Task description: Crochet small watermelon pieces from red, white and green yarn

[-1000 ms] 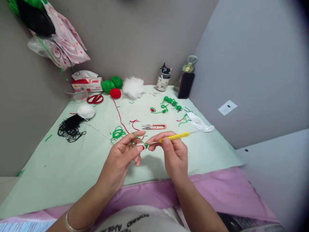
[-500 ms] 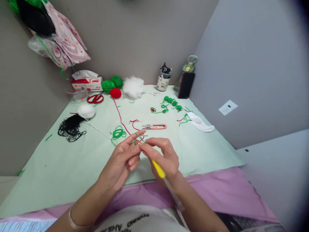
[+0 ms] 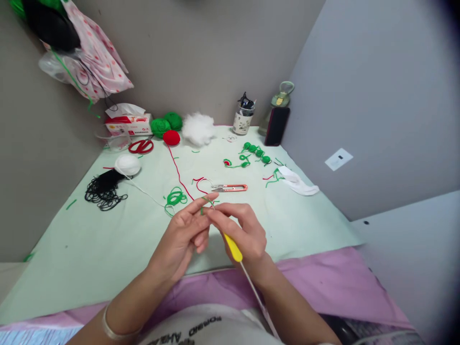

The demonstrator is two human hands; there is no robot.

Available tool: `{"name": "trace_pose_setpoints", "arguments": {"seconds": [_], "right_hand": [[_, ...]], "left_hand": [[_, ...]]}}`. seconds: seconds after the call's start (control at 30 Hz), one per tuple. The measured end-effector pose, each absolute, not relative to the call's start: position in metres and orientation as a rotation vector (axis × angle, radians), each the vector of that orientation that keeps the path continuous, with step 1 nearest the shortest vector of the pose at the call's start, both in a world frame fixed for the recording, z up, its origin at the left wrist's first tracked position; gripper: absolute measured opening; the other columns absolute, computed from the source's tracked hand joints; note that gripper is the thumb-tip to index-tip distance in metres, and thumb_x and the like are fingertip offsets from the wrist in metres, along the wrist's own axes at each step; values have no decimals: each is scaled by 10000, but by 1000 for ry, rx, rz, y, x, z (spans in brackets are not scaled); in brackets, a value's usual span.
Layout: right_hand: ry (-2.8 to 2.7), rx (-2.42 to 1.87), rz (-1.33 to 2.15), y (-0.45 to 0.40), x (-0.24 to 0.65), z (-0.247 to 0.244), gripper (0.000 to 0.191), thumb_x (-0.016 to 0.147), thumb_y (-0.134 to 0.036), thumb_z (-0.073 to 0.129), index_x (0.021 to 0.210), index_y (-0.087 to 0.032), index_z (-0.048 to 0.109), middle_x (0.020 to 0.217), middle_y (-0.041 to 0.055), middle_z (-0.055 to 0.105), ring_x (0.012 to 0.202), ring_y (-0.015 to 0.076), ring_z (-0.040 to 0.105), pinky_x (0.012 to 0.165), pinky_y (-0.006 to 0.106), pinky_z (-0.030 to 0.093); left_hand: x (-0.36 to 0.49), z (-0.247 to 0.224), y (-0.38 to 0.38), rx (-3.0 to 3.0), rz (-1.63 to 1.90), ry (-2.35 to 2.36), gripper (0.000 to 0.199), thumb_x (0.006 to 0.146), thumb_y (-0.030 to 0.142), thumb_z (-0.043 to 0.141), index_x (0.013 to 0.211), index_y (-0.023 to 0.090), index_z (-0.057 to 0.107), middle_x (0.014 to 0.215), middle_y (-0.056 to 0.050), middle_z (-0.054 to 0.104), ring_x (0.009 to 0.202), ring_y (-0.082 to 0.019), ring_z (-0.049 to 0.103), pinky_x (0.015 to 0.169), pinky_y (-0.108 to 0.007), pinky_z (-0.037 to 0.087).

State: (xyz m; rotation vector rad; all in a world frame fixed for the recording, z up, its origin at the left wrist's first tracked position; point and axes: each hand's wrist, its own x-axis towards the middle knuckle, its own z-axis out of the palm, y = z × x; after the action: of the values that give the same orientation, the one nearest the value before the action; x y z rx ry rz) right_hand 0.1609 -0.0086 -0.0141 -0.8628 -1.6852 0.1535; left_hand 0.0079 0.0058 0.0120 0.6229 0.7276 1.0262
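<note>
At the middle of the table my left hand point(image 3: 174, 239) pinches green yarn point(image 3: 206, 199) between thumb and fingers, with a strand across its outstretched forefinger. My right hand point(image 3: 247, 235) grips a crochet hook by its yellow handle point(image 3: 233, 247); the metal tip meets the yarn at the left fingertips. The small work there is mostly hidden by the fingers. From the handle's lower end a thin pale line runs down past the right wrist. Just beyond the fingertips lie orange-handled thread snips point(image 3: 230, 188) and red yarn ends point(image 3: 198, 181). A loose green yarn coil point(image 3: 175, 196) is left of them.
At the back are red scissors point(image 3: 141, 146), a tissue box point(image 3: 129, 125), green balls point(image 3: 160, 127), a red ball point(image 3: 171, 138), white stuffing point(image 3: 198, 129), a pen cup point(image 3: 243, 120) and a phone point(image 3: 277, 126). Green crocheted pieces point(image 3: 256, 151) lie right; black yarn point(image 3: 105, 190) lies left.
The crochet hook has shifted slightly up and left with my right hand, and its tip now shows at the yarn. My left hand stays almost in place.
</note>
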Motion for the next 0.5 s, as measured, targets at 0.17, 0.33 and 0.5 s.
{"name": "trace_pose_setpoints", "arguments": {"seconds": [0.17,0.33,0.5], "right_hand": [[-1278,-842,640,-2,167,-9,192,1033,-226,579,1016,-242,769,898,39,738,730,148,677,657,297,573],[-1297,-815,815,2,165,-8,185,1003,-326,645,941,-222,785,908,45,763,765,157,681,694,306,579],[-1179,-781,947,3,167,-8,226,1021,-363,613,935,-201,744,882,53,781,684,150,698,647,303,596]], "left_hand": [[4,15,13,472,1000,698,354,733,130,890,1080,118,822,557,108,384,447,-10,241,374,-89,319],[9,15,8,659,1036,749,355,795,179,861,1146,180,808,652,59,526,493,-32,389,449,-126,428],[8,16,5,720,1042,775,348,804,206,856,1147,182,807,670,58,514,491,-28,362,438,-129,387]]}}
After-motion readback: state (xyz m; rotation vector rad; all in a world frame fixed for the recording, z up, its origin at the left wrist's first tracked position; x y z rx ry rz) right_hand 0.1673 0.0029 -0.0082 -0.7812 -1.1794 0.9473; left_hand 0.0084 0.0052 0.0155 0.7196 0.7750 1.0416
